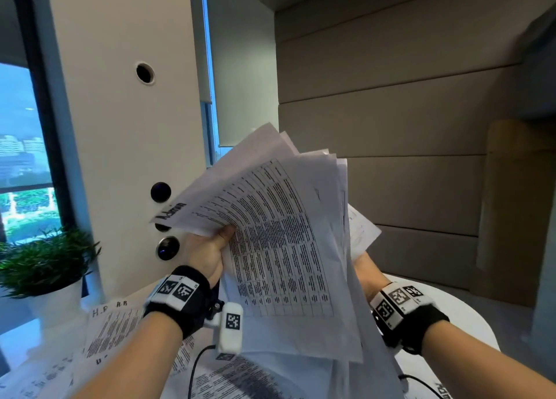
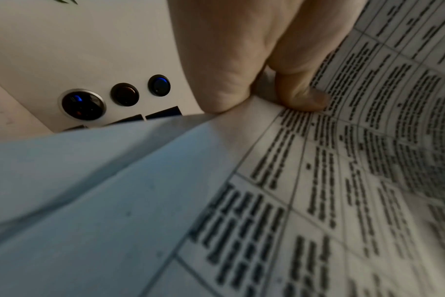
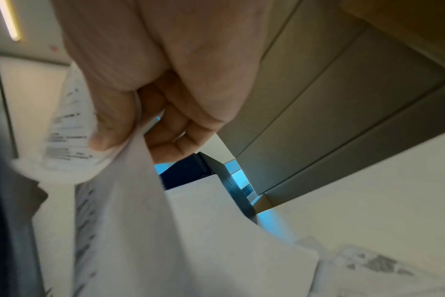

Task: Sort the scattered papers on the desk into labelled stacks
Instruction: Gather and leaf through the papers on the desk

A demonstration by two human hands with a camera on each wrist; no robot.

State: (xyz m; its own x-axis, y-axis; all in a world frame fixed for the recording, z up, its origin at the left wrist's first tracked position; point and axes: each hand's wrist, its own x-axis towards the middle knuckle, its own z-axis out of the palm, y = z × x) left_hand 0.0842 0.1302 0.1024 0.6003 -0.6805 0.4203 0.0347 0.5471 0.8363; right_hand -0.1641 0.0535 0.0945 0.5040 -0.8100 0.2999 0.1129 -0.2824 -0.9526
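Note:
I hold a fanned bundle of printed papers [image 1: 279, 233] up in front of me, above the desk. The top sheet shows a table of black text and the handwritten word "Admin" at its left corner. My left hand [image 1: 210, 248] grips the bundle's left edge, thumb on the printed face [image 2: 302, 94]. My right hand [image 1: 365, 266] is mostly hidden behind the sheets in the head view; in the right wrist view its thumb and curled fingers [image 3: 130, 124] pinch a printed sheet [image 3: 71, 140]. More printed sheets [image 1: 111, 329] lie on the white desk [image 1: 469, 317], one marked "H.R".
A potted green plant [image 1: 45, 266] stands at the desk's left. A white panel [image 1: 120, 127] with round buttons [image 1: 167, 248] rises behind the papers. Padded beige wall panels fill the right. A black cable [image 1: 195, 371] runs over the desk papers.

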